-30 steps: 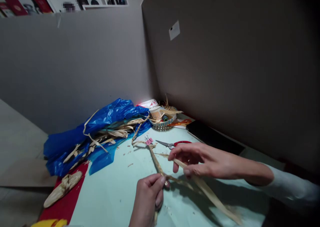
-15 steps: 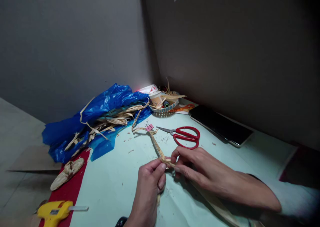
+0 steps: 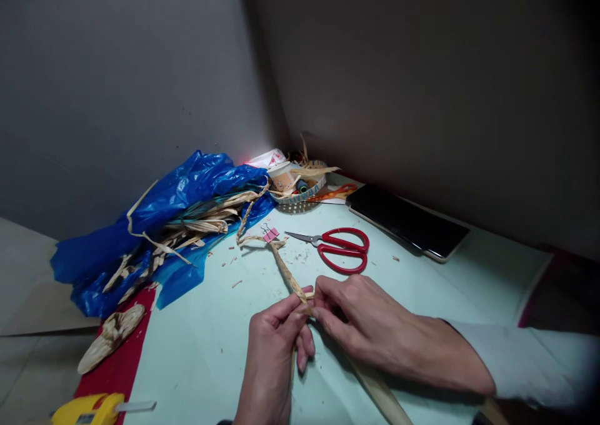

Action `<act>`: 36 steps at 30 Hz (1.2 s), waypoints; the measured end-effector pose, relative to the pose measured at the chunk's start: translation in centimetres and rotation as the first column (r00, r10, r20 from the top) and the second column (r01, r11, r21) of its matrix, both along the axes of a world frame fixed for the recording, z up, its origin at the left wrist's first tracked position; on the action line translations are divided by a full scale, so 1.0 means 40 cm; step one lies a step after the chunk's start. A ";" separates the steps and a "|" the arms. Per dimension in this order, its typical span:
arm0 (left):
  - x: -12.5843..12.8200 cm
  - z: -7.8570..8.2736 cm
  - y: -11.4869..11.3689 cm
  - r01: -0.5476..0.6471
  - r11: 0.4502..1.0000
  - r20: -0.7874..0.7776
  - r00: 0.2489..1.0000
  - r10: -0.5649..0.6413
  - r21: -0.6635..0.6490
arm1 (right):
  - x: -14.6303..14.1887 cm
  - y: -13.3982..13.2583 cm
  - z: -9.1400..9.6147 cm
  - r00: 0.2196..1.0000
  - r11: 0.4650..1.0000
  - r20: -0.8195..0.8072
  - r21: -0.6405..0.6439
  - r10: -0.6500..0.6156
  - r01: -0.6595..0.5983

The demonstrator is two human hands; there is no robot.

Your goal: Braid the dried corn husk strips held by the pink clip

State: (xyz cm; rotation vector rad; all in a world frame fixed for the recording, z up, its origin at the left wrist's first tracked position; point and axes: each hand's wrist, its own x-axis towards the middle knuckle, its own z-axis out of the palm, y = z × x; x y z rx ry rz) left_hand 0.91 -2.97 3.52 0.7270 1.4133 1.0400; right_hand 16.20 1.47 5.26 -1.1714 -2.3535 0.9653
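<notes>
A thin braid of dried straw-coloured leaf strips [image 3: 284,269] lies on the pale green table top [image 3: 210,344], its far end held by a small pink binder clip [image 3: 270,234]. My left hand [image 3: 274,350] pinches the near end of the braid between thumb and fingers. My right hand [image 3: 360,325] meets it from the right, fingertips pinched on the same spot. A loose wide leaf strip [image 3: 379,394] runs out from under my right hand toward the near edge.
Red-handled scissors [image 3: 340,249] lie just beyond my hands. A blue plastic bag with dried leaf strips [image 3: 169,225] fills the back left, a small basket of supplies [image 3: 297,190] sits in the corner, a dark phone [image 3: 407,222] lies to its right. Yellow glue gun [image 3: 89,411] and a woven straw piece [image 3: 112,337] are at the left.
My right hand has drawn in from an outstretched hold on the strips to a pinch beside my left hand. The view has tilted downward, so the wall shelf is gone from sight.
</notes>
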 end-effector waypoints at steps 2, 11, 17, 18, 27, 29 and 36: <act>0.001 0.000 0.002 0.001 1.000 -0.004 1.000 -0.001 -0.009 | 0.002 -0.001 -0.005 1.000 1.000 -0.025 -0.007 0.014 -0.014; 0.009 -0.012 -0.004 -0.052 0.998 -0.072 0.996 0.055 0.043 | 0.003 -0.002 -0.045 0.985 0.998 -0.158 -0.032 -0.065 0.061; 0.011 -0.017 -0.002 -0.060 0.997 -0.026 0.998 0.061 0.048 | -0.007 0.004 -0.051 0.953 0.980 -0.291 -0.196 -0.085 0.028; 0.010 -0.018 -0.001 -0.063 0.997 -0.019 0.998 0.064 0.043 | -0.010 0.004 -0.052 0.940 0.968 -0.331 -0.249 -0.085 0.000; 0.002 -0.009 -0.003 0.003 1.000 0.044 0.999 -0.004 0.016 | -0.020 -0.001 -0.049 0.899 0.948 -0.431 -0.311 -0.081 -0.064; 0.004 0.001 -0.006 0.027 1.000 0.061 0.998 -0.027 0.008 | -0.020 -0.001 -0.047 0.939 0.973 -0.316 -0.219 -0.137 0.069; 0.016 0.025 -0.011 -0.020 0.999 -0.003 1.000 0.021 0.031 | -0.023 -0.005 -0.054 0.971 0.984 -0.162 0.004 -0.175 0.178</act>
